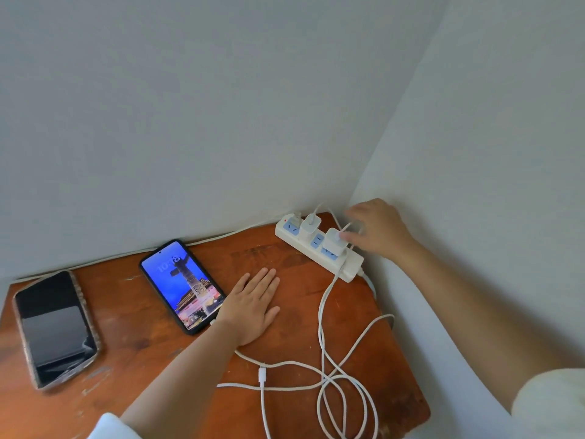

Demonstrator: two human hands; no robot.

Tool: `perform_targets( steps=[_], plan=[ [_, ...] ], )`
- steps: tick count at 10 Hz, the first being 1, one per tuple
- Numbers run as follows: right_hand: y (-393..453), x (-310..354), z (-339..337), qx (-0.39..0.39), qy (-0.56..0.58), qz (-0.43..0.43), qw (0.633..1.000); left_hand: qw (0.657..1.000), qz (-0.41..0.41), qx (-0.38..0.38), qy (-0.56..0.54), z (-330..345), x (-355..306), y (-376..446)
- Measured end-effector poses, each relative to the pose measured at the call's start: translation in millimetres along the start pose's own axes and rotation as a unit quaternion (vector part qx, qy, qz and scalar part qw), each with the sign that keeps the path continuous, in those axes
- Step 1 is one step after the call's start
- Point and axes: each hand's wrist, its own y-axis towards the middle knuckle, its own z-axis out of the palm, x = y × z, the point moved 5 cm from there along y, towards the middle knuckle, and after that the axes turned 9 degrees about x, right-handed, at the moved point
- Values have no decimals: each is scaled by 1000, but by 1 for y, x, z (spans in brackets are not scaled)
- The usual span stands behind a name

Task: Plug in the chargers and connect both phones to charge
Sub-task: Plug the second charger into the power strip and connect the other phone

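Head: lit phone (pixel 183 285) clock (blurred "10:").

White power strip (pixel 319 250) with pale-blue sockets, white cables (pixel 329 375), reddish-brown wooden table (pixel 152 359), blue-lit phone screen (pixel 183 286).

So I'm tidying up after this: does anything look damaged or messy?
The dark phone at the table's left looks cracked at its near corner. The white cables lie in a loose tangle near the front edge.
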Motion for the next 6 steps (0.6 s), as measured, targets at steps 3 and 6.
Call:
perform_targets(
  steps=[3, 6],
  plan=[
    [10, 11, 35, 20, -95, -18, 995, 1000, -1, 0, -1, -2, -1, -2],
    [18, 11, 32, 34, -13, -13, 999, 1000, 2, -9, -4, 1, 0, -2]
  ],
)
